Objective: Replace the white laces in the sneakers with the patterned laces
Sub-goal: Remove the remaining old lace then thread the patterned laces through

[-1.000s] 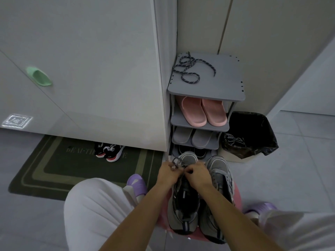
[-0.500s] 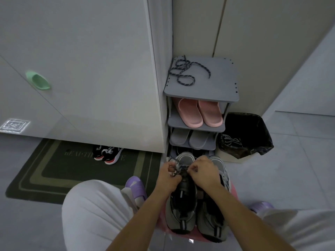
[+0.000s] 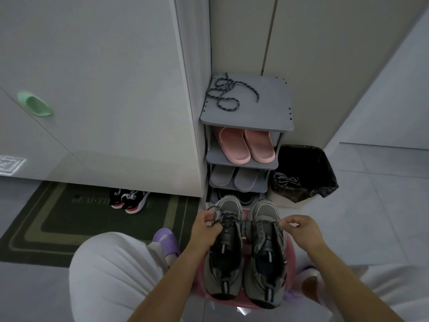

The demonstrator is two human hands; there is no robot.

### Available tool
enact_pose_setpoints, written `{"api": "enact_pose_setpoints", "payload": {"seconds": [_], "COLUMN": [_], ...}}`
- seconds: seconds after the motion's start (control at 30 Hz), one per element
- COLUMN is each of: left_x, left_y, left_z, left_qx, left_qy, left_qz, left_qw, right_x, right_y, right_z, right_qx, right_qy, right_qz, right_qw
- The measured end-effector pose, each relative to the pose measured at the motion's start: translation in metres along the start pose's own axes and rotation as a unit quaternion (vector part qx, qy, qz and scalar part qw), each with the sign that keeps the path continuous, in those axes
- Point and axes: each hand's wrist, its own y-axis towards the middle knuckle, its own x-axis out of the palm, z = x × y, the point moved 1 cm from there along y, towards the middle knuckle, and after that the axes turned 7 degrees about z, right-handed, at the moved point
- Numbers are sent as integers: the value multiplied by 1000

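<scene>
Two grey sneakers stand side by side on a pink stool (image 3: 290,256) between my knees, the left sneaker (image 3: 224,254) and the right sneaker (image 3: 265,259). A dark patterned lace (image 3: 255,221) runs taut across the front of both. My left hand (image 3: 206,226) grips the left sneaker's front and the lace there. My right hand (image 3: 299,231) pinches the lace's other end, out to the right of the right sneaker. A second patterned lace (image 3: 226,95) lies loose on top of the grey shoe rack (image 3: 274,105).
The rack holds pink slippers (image 3: 246,145) and grey slippers (image 3: 234,178) on lower shelves. A black-lined bin (image 3: 304,173) with pale laces inside stands right of the rack. A white cabinet (image 3: 104,89) is at left, a dark doormat (image 3: 69,212) with black-red shoes (image 3: 128,201) below it.
My right hand has pulled away to the right from the left sneaker, drawing the patterned lace taut across both shoes. My left hand stays at the left sneaker's front.
</scene>
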Motion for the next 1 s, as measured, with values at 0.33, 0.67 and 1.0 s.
{"api": "enact_pose_setpoints", "payload": {"seconds": [0.33,0.67,1.0], "left_x": [-6,-10,-11], "left_y": [-4,-2,-3], "left_z": [-3,-4,-1], "left_qx": [-39,-35,-23], "left_qy": [-57,-45,-21], "left_qz": [-29,-51,-46], "left_qw": [997,997,998], "right_x": [67,28,-28], "right_y": [-20,-11,-4], "right_z": [-71,-36,33], "right_qx": [-189,-106,50], "right_qy": [-262,-231,-142], "right_qz": [-39,-3,52], "right_qw": [945,967,987]}}
